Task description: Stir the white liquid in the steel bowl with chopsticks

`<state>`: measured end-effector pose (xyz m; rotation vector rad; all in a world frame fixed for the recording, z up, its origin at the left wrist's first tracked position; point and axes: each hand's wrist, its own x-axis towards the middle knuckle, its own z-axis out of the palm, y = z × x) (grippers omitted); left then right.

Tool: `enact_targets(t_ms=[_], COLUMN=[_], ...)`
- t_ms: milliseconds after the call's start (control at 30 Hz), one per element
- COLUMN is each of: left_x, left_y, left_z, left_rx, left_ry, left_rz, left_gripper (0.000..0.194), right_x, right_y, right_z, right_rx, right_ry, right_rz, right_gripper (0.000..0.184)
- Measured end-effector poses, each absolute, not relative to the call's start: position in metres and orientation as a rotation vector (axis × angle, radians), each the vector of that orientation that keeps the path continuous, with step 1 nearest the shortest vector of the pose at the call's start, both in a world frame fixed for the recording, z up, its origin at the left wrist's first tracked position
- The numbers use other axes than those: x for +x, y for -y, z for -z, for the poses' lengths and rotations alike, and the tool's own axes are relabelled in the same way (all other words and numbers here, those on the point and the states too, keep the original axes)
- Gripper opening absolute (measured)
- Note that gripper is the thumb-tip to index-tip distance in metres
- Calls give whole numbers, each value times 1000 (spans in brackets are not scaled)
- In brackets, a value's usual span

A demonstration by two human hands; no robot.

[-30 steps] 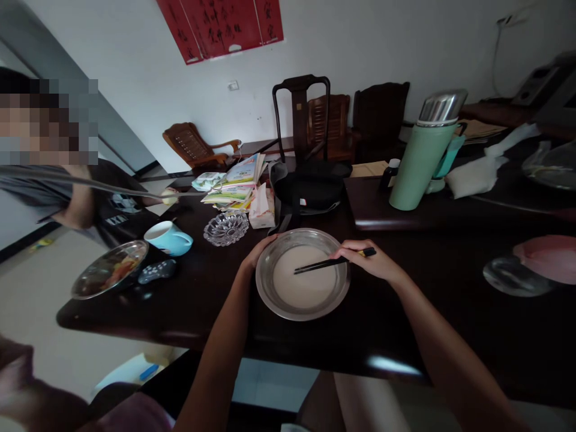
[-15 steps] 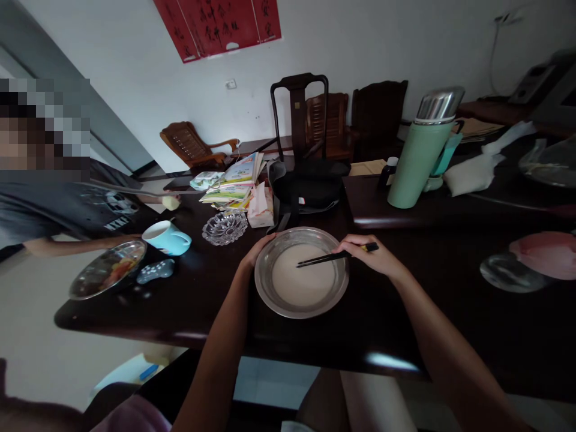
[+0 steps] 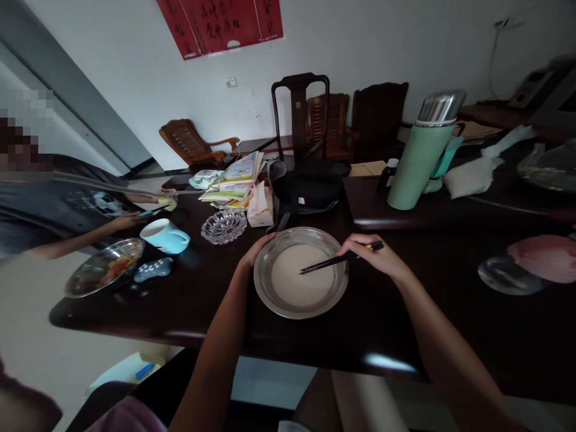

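A round metal bowl [image 3: 270, 300] with pale batter in it sits on the dark table [image 3: 405, 312] in front of me. My left hand [image 3: 254, 252] grips the bowl's far left rim. My right hand [image 3: 371, 255] is closed on a pair of black chopsticks [image 3: 330, 262], whose tips reach down into the batter near the bowl's middle.
A green thermos [image 3: 416, 156], a black bag [image 3: 308, 189], a glass ashtray [image 3: 224, 227], a stack of books [image 3: 234, 180], a blue mug [image 3: 165, 236], a remote [image 3: 153, 269] and a second metal bowl [image 3: 103, 273] stand on the table. Another person [image 3: 58, 207] sits at the left.
The chopstick tips have shifted slightly right within the batter. The person at the left has brought a hand forward over the table near the mug.
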<state>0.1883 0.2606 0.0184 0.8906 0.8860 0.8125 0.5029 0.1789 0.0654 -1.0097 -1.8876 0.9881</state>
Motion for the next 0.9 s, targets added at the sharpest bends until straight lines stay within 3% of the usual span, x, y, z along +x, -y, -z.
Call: enact_targets(t_ms=[900], left_x=[186], left_y=[-265], left_z=[-13], left_rx=[883], left_ry=[-955], left_rz=[-827], left_gripper=[31], right_x=[496], right_y=[-175], right_z=[-65], right_rx=[-973], right_ry=[1885], right_rz=[-1090], right_gripper=[37])
